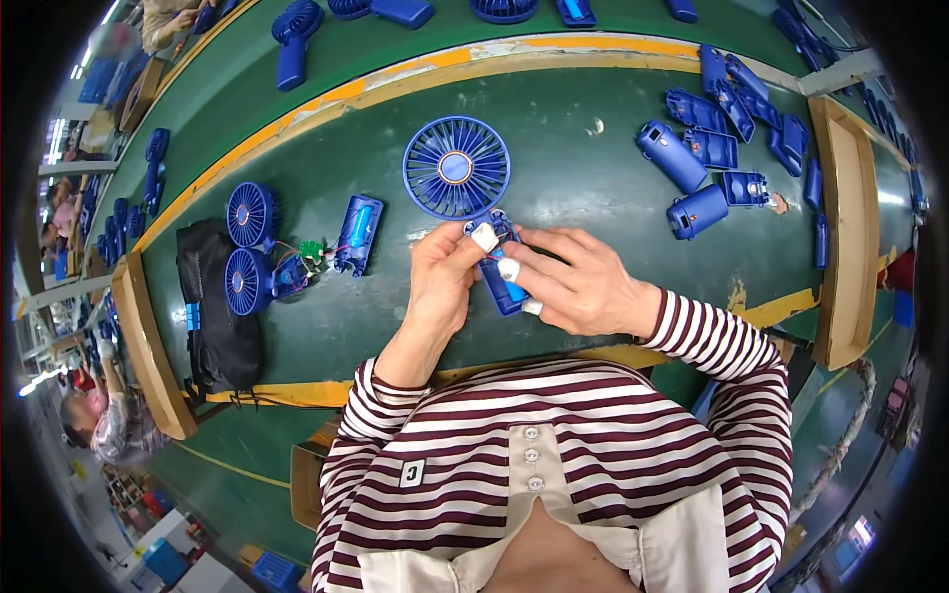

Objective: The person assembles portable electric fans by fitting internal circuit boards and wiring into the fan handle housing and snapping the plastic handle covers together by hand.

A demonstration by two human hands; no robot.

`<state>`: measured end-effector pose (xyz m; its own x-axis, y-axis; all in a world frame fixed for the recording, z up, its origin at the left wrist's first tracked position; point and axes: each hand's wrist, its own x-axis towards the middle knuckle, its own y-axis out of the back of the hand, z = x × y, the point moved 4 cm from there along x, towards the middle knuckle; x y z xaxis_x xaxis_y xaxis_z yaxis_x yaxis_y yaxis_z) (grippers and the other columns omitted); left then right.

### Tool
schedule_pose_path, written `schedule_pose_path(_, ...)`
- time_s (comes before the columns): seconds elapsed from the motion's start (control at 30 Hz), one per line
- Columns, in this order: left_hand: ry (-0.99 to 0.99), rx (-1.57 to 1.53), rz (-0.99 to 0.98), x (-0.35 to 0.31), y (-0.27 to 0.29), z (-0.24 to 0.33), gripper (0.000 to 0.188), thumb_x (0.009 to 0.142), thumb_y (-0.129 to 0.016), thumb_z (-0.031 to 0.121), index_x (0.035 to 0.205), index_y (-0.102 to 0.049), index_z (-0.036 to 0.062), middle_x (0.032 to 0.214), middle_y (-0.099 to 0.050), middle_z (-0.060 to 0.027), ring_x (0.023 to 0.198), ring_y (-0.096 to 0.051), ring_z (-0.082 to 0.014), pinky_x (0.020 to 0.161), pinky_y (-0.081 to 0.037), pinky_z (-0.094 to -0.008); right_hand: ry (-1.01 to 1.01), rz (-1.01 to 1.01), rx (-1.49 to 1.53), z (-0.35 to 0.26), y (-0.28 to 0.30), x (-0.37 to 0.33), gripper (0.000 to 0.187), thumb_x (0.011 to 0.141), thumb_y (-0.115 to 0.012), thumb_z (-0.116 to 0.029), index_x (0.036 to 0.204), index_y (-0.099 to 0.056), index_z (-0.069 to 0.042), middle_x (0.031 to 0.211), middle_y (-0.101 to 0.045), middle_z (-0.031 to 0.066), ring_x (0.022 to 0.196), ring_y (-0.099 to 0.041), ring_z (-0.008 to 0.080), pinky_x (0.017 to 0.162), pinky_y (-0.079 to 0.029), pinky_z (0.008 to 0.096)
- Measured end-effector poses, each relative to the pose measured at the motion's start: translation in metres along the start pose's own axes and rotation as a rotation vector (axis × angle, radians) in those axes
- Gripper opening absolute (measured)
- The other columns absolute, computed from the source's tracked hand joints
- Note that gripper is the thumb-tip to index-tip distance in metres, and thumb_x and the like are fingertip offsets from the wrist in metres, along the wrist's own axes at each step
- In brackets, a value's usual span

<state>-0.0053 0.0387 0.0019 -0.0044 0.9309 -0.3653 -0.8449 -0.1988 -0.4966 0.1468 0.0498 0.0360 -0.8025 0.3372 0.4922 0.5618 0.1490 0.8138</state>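
Note:
A blue handheld fan (457,168) lies in front of me, its round grille away from me and its handle toward me. The handle is uncovered, showing a light-blue battery cell (511,290) and some wiring. My left hand (440,282) pinches the handle near the neck, a white cover on its thumb tip. From the other side my right hand (583,282) closes on the handle, white covers on its fingertips. The fingers hide part of the inside. Left of my hands rests an open handle shell with a blue cell (358,235).
At left, two more fans (247,282) with a green circuit board (311,250) lie beside a black bag (217,316). Several blue handle shells (672,155) are heaped at right. Cardboard trays (845,227) flank the bench. A belt (445,35) carrying fans runs beyond; people sit at far left.

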Motion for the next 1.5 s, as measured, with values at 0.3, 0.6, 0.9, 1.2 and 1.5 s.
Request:
schedule_pose_path(0.3, 0.053, 0.086, 0.097, -0.001, 0.019, -0.006, 0.021, 0.084, -0.055, 0.008, 0.100, -0.058, -0.0047, 0.089, -0.063, -0.0118, 0.078, -0.062, -0.0183, 0.068, -0.052, -0.0291, -0.178, -0.170, 0.123, 0.011, 0.009, 0.002, 0.059, 0.072, -0.064, -0.028, 0.122, -0.043, -0.003, 0.111, -0.054, 0.0149, 0.094, -0.054, 0.0275, 0.079, -0.042, 0.0369)
schedule_pose_path(0.6, 0.196, 0.052, 0.071, 0.002, 0.018, -0.011, 0.022, 0.082, -0.051, 0.006, 0.099, -0.057, -0.0049, 0.090, -0.063, -0.0131, 0.081, -0.062, -0.0195, 0.073, -0.051, -0.0330, -0.744, -0.182, -0.784, 0.097, 0.058, -0.051, 0.052, 0.063, -0.065, -0.008, 0.113, -0.050, -0.001, 0.105, -0.053, 0.0124, 0.090, -0.051, 0.0283, 0.073, -0.042, 0.0367)
schedule_pose_path(0.9, 0.220, 0.030, 0.105, 0.001, 0.020, -0.011, 0.027, 0.083, -0.044, 0.006, 0.106, -0.050, -0.0082, 0.095, -0.062, -0.0196, 0.083, -0.063, -0.0272, 0.075, -0.052, -0.0375, -0.551, -0.206, -0.519, 0.060, 0.032, -0.012, 0.053, 0.062, -0.070, -0.012, 0.111, -0.052, -0.004, 0.109, -0.051, 0.0138, 0.098, -0.049, 0.0289, 0.078, -0.041, 0.0383)
schedule_pose_path(1.2, 0.216, 0.024, 0.091, -0.002, 0.023, -0.015, 0.026, 0.085, -0.044, 0.005, 0.107, -0.050, -0.0079, 0.097, -0.061, -0.0198, 0.086, -0.063, -0.0274, 0.077, -0.051, -0.0384, -0.519, -0.269, -0.626, 0.076, 0.035, -0.018, 0.052, 0.061, -0.068, -0.007, 0.110, -0.052, -0.002, 0.098, -0.056, 0.0106, 0.088, -0.051, 0.0262, 0.071, -0.043, 0.0352)
schedule_pose_path(1.5, 0.225, 0.003, 0.104, -0.002, 0.022, -0.020, 0.025, 0.086, -0.047, 0.008, 0.106, -0.052, -0.0051, 0.099, -0.061, -0.0185, 0.088, -0.062, -0.0256, 0.077, -0.051, -0.0373, -0.550, 0.087, -0.215, 0.024, 0.050, 0.014, 0.047, 0.062, -0.063, -0.017, 0.101, -0.055, 0.007, 0.078, -0.057, 0.0174, 0.071, -0.056, 0.0318, 0.064, -0.047, 0.0390)
